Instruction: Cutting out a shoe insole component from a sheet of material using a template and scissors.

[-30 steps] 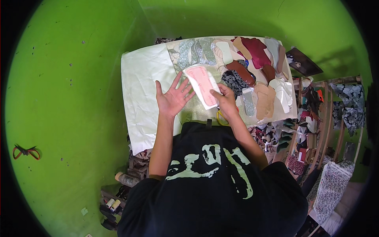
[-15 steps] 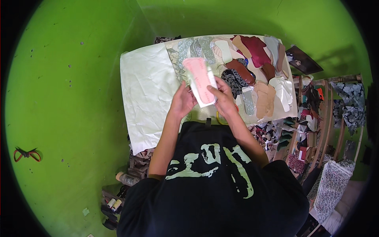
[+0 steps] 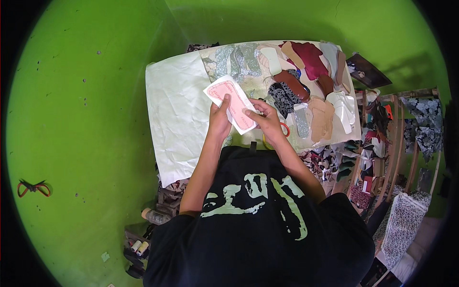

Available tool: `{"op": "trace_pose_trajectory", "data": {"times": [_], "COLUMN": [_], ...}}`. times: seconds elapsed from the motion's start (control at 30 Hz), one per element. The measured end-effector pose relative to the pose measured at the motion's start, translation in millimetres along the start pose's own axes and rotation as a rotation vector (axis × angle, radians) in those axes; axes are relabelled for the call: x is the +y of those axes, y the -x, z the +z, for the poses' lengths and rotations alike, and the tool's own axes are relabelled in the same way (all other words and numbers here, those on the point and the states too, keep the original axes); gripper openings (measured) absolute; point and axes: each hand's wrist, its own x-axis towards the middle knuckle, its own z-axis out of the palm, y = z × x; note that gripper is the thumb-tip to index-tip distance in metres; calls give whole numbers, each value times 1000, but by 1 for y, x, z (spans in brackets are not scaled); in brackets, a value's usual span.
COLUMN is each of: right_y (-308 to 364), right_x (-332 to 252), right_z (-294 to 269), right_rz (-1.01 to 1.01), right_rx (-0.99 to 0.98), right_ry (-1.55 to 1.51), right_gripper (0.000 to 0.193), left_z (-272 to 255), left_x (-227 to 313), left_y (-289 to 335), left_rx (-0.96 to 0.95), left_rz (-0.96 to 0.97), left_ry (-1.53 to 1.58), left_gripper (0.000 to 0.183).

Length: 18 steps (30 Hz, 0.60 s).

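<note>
A pink insole-shaped piece point(image 3: 233, 101) with repeated red print lies on a white sheet point(image 3: 229, 79), held together above the table. My left hand point(image 3: 220, 119) grips the left edge, thumb on top and fingers hidden beneath. On the lower right edge, my right hand point(image 3: 268, 124) is closed with its thumb pressed on the face; its index finger reaches out beyond the edge. The piece slants from upper left to lower right. Beside my right wrist show a red-orange loop point(image 3: 286, 128) and a yellow loop, partly hidden by the arm.
White cloth point(image 3: 174, 105) covers the table's left part. Shoe-sole-shaped cutouts lie to the right: silver glitter pieces point(image 3: 222, 60), a brown one point(image 3: 292, 86), tan ones point(image 3: 320, 119), white ones point(image 3: 342, 112), and maroon material point(image 3: 311, 60). A slatted rack point(image 3: 389, 143) with scraps stands at right.
The insole-shaped piece and sheet have turned counterclockwise, top end swinging left and down. My left hand's thumb now lies over the piece; that hand was loosely beside it before.
</note>
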Motion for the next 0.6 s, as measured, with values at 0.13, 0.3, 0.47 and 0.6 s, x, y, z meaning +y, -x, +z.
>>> {"op": "trace_pose_trajectory", "data": {"times": [0.13, 0.3, 0.47, 0.6], "right_y": [-2, -6, -2, -13], "right_x": [8, 7, 3, 75], "right_z": [-10, -10, -25, -99], "right_rz": [-64, -112, 41, 119], "right_rx": [31, 82, 157, 169], "right_ry": [53, -2, -66, 661], "right_gripper": [36, 32, 26, 36], "left_z": [8, 0, -2, 3], "left_x": [3, 0, 5, 14], "left_y": [5, 7, 6, 5], "left_rx": [12, -72, -27, -3], "left_rz": [-27, 13, 174, 227], "left_ry": [49, -184, -412, -325], "left_gripper": [29, 29, 33, 43]}}
